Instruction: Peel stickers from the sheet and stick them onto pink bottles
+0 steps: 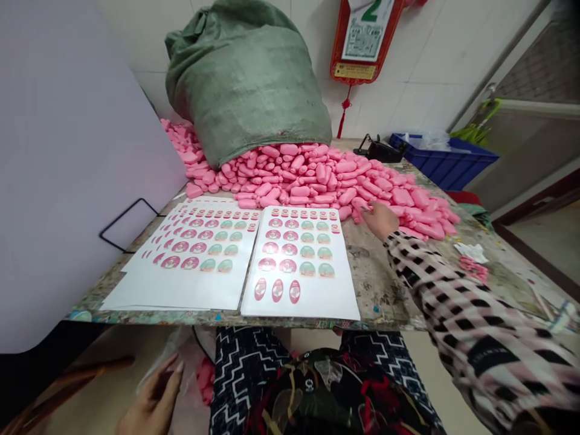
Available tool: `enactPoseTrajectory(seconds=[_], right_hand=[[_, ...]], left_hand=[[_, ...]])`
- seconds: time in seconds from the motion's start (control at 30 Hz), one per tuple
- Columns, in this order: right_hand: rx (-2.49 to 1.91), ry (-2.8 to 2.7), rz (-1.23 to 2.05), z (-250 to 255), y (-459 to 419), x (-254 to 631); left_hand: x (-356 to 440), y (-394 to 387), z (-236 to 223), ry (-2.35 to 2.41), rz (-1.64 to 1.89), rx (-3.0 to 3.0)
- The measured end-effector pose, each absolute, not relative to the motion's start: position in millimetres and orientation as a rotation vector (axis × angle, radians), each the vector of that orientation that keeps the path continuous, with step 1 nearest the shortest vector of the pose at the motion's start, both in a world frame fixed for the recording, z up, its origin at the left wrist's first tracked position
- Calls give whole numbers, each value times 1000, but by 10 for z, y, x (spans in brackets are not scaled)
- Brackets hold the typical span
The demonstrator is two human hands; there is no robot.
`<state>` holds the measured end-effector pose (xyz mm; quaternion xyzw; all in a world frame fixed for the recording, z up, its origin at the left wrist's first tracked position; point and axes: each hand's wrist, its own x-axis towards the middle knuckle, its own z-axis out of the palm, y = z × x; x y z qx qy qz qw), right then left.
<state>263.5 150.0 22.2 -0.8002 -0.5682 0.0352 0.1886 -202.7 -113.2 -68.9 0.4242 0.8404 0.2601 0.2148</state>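
A big heap of small pink plastic bottle-shaped pieces point(299, 181) spreads across the back of the table. At the front edge of this heap, my right hand point(381, 221) reaches in, fingertips closed on one pink piece point(359, 204). My left hand point(156, 396) hangs below the table edge at the lower left, thumb and fingers apart, with nothing visible in it. Beside it are a clear plastic bag point(179, 362) and more pink pieces point(206, 380). Two stacks of sticker sheets, a fanned left one point(167, 290) and a neat right one point(312, 299), lie in front of the heap.
A large green sack point(258, 84) rests with its mouth over the heap. Behind to the right stand a black tape dispenser point(383, 149) and a blue bin point(457, 166). A pale panel point(90, 181) with a black wire loop point(131, 223) borders the left side.
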Motion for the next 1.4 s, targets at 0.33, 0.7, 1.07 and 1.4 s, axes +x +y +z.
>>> enactPoseTrajectory(seconds=[0.33, 0.7, 1.07, 1.4], right_hand=[[-1087, -1360, 1633, 167, -399, 1107], [-1683, -2110, 480, 22, -99, 1440], [-1776, -2400, 131, -29, 70, 1298], [-1663, -2453, 285, 23, 104, 1349]], left_hand=[[-489, -562, 75, 1054, 1091, 873], [-647, -139, 191, 1585, 652, 1892], [-614, 106, 19, 1596, 123, 2322], [-640, 103, -8, 1549, 203, 2341]])
